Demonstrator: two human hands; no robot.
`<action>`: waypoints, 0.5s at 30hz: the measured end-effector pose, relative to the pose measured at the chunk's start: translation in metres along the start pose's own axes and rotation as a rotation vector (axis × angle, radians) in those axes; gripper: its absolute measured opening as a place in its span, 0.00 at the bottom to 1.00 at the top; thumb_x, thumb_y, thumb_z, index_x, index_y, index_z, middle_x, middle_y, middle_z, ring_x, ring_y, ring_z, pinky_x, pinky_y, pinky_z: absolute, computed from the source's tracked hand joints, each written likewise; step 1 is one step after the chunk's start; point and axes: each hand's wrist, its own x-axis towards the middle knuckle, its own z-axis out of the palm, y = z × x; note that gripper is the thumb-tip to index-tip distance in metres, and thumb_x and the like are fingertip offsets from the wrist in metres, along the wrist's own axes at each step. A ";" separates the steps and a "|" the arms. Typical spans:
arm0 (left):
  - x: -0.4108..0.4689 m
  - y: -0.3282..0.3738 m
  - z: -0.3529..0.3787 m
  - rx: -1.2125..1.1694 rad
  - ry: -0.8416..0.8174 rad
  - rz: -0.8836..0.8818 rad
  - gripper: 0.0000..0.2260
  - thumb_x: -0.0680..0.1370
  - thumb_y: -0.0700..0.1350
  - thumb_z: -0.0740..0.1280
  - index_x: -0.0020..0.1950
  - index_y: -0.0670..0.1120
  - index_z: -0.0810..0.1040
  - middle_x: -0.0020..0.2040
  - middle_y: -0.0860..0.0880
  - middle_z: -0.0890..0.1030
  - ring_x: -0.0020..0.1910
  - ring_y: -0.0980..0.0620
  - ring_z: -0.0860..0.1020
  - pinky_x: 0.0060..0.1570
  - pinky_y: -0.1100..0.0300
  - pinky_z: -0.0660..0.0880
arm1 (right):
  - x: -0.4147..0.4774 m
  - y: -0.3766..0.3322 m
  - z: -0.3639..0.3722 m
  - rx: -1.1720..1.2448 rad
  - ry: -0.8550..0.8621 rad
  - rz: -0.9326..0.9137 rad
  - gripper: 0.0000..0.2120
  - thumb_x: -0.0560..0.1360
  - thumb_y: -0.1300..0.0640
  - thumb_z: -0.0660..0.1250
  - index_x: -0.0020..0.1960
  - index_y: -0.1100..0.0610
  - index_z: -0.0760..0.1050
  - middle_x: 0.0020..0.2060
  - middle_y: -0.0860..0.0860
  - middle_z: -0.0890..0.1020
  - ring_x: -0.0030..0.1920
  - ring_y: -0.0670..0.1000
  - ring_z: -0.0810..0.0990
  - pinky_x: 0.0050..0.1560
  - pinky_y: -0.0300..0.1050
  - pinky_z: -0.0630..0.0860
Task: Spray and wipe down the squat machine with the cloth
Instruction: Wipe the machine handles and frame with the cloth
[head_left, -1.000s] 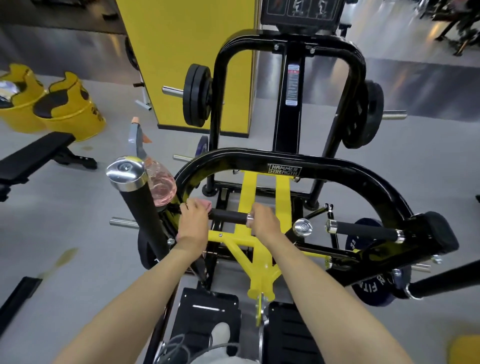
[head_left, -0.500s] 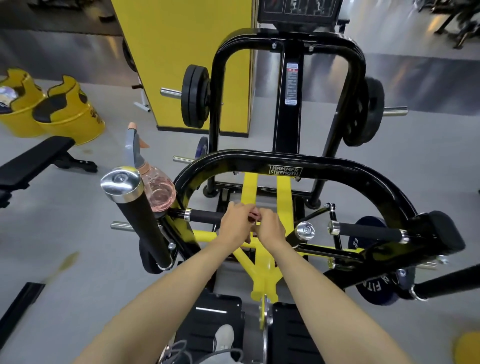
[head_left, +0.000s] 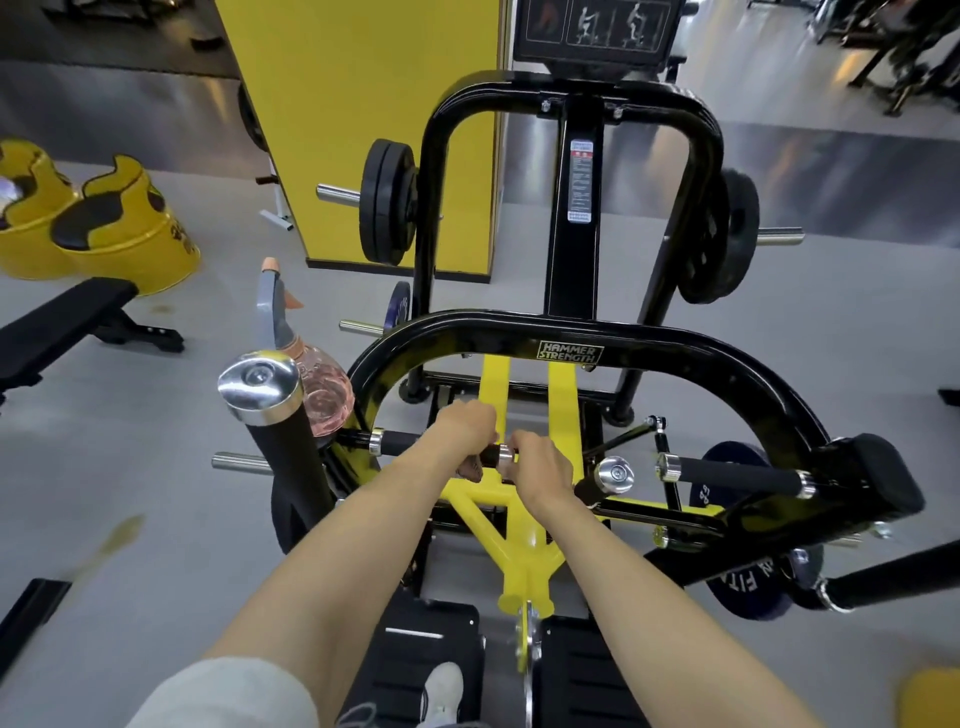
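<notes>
You are in the wiping step, not the spraying one. Your left hand (head_left: 462, 431) is closed around the black handle (head_left: 410, 440) of the squat machine (head_left: 675, 353), with the cloth (head_left: 471, 470) wrapped inside the grip. Only a small dark-pink corner of the cloth shows, hanging just under the handle, below your knuckles. Your right hand (head_left: 540, 467) sits at the inner end of the same handle. Its fingers are curled on the chrome end cap (head_left: 504, 456), touching it, so it seems to steady the handle while the other hand rubs.

The spray bottle (head_left: 324, 400) is just beyond the outer end of the handle, partly behind the chrome-topped post (head_left: 260, 384). Neither hand touches it, and I cannot tell what it rests on.

For the next move, I judge that you should slide the cloth along the handle toward its outer chrome ring. Keep the wrap tight and turn your wrist, so the underside is cleaned too. The second handle (head_left: 737, 475), well past the inner end of this one, probably waits for the same treatment. For that one you will likely need the bottle, which means releasing the end cap first.
</notes>
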 end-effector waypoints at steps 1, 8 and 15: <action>-0.003 -0.004 0.000 0.099 0.012 -0.024 0.06 0.74 0.43 0.70 0.46 0.44 0.75 0.48 0.46 0.79 0.54 0.45 0.78 0.47 0.56 0.75 | 0.002 -0.001 -0.001 -0.016 -0.008 -0.003 0.05 0.74 0.65 0.64 0.44 0.57 0.71 0.39 0.51 0.79 0.42 0.55 0.77 0.36 0.45 0.69; -0.018 -0.022 0.005 0.446 0.027 -0.198 0.06 0.78 0.42 0.62 0.50 0.44 0.77 0.44 0.47 0.80 0.42 0.46 0.76 0.47 0.60 0.69 | 0.006 -0.005 -0.005 -0.071 -0.055 -0.041 0.08 0.70 0.68 0.63 0.43 0.57 0.72 0.39 0.52 0.79 0.42 0.55 0.78 0.36 0.43 0.67; -0.035 -0.023 0.016 0.548 0.059 -0.365 0.07 0.75 0.43 0.63 0.51 0.44 0.76 0.42 0.43 0.76 0.43 0.44 0.75 0.45 0.57 0.72 | 0.005 -0.007 -0.008 -0.122 -0.041 -0.074 0.08 0.74 0.67 0.61 0.43 0.55 0.68 0.39 0.52 0.75 0.40 0.56 0.76 0.36 0.43 0.68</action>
